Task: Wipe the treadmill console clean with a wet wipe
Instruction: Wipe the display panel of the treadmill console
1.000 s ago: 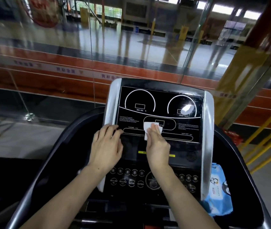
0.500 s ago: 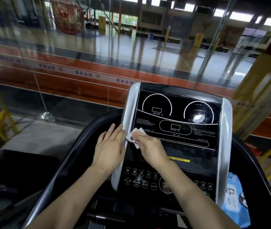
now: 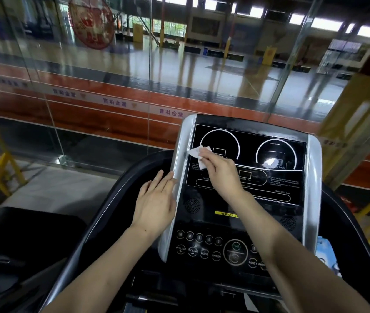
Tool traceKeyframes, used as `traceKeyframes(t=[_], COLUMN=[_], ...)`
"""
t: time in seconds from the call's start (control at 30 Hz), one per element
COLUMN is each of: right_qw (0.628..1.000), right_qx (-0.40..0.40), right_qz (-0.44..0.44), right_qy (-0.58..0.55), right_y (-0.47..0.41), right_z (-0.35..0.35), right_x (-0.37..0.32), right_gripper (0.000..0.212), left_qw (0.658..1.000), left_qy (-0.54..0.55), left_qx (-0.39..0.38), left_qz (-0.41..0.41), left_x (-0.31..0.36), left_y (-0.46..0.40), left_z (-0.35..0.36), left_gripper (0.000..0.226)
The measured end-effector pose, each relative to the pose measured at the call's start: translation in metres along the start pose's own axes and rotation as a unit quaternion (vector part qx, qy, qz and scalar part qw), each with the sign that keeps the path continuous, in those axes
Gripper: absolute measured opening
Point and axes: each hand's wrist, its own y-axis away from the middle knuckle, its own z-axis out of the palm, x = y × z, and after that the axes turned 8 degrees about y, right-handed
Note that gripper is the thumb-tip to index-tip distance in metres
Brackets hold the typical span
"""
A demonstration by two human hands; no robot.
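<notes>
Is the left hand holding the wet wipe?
No, the right hand holds the wet wipe; the left hand rests flat on the console's silver edge.

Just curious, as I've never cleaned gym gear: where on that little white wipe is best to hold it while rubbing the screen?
Hold the wet wipe at its lower right part, coming from below as the right hand does: fingers pin it flat on the console, leaving its crumpled upper-left corner free to reach the edge.
</notes>
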Motion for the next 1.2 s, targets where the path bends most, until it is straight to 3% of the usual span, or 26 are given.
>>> traceKeyframes(t=[0.27, 0.47, 0.57, 0.7, 0.83, 0.9, 1.0, 1.1, 1.2], right_qw=[0.984, 0.95, 0.935, 0.936, 0.908, 0.877, 0.796, 0.749, 0.714], right_qx=[-0.131, -0.287, -0.345, -0.27, -0.185, -0.139, -0.059, -0.047, -0.024], right_qz=[-0.089, -0.022, 0.034, 0.175, 0.269, 0.317, 0.395, 0.424, 0.451], right_qy=[0.077, 0.118, 0.074, -0.14, -0.264, -0.334, -0.455, -0.507, -0.535], right_y=[0.03, 0.035, 0.035, 0.079, 0.13, 0.149, 0.172, 0.191, 0.206], right_z=[0.015, 0.0, -0.025, -0.058, -0.073, -0.078, -0.091, -0.108, -0.127], right_x=[0.013, 0.0, -0.009, -0.018, -0.007, -0.003, 0.0, 0.001, 0.002], right_gripper=[0.016, 0.016, 0.014, 0.013, 0.013, 0.015, 0.021, 0.024, 0.02], left_qw=[1.0, 1.0, 0.999, 1.0, 0.999, 0.997, 0.984, 0.94, 0.897], left_qy=[-0.01, -0.014, -0.012, 0.011, 0.044, 0.074, 0.179, 0.329, 0.405], left_qx=[0.001, -0.024, -0.031, -0.02, 0.012, 0.021, -0.011, -0.075, -0.133], left_qz=[0.009, 0.011, 0.004, -0.009, 0.017, 0.024, -0.003, -0.059, -0.116], left_x=[-0.008, -0.007, -0.003, 0.006, 0.036, 0.055, 0.084, 0.119, 0.147], left_y=[-0.002, 0.003, 0.007, 0.013, 0.024, 0.03, 0.039, 0.046, 0.055], left_z=[0.005, 0.004, 0.0, -0.001, 0.005, 0.01, 0.024, 0.038, 0.051], left_gripper=[0.042, 0.042, 0.044, 0.044, 0.037, 0.034, 0.031, 0.03, 0.022])
